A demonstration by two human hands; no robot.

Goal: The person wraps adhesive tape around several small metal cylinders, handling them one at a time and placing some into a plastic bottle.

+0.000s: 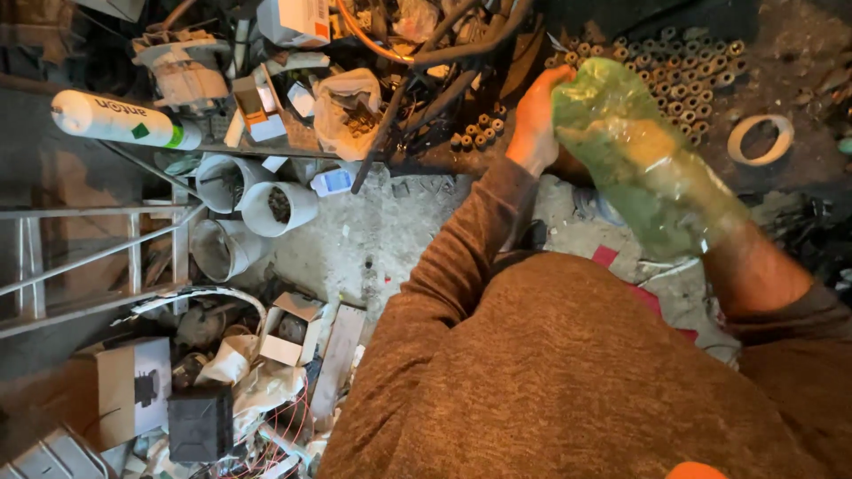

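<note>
The person's left hand [535, 120], bare and lit orange, pinches the upper edge of a crinkled, translucent green plastic bag [635, 151]; its fingers are curled narrow on the film. The right hand [661, 164] is pushed inside the bag, which sheathes it up to the wrist like a glossy sleeve, so I cannot tell how those fingers are set. Both forearms come out of a coarse brown knitted sweater [550, 372].

Taking the bag as the landmark: just behind it, on the dark, gritty bench top, lies a packed cluster of short rusty metal tubes [688, 75] standing on end, their round mouths showing. To the right of the bag rests a flat ring of pale tape [760, 139]. Well to the left of the bag, a smooth white cylinder with a green band [120, 120] lies on its side on a cluttered shelf, and below that stand three round white plastic buckets [253, 208], one holding dark bits. Between those and the bag, a wrinkled clear plastic pouch of small hardware [348, 111] slumps by black hoses. Far down-left of the bag sit cardboard boxes [133, 386] and a matte black box [201, 421] on the dusty concrete floor.
</note>
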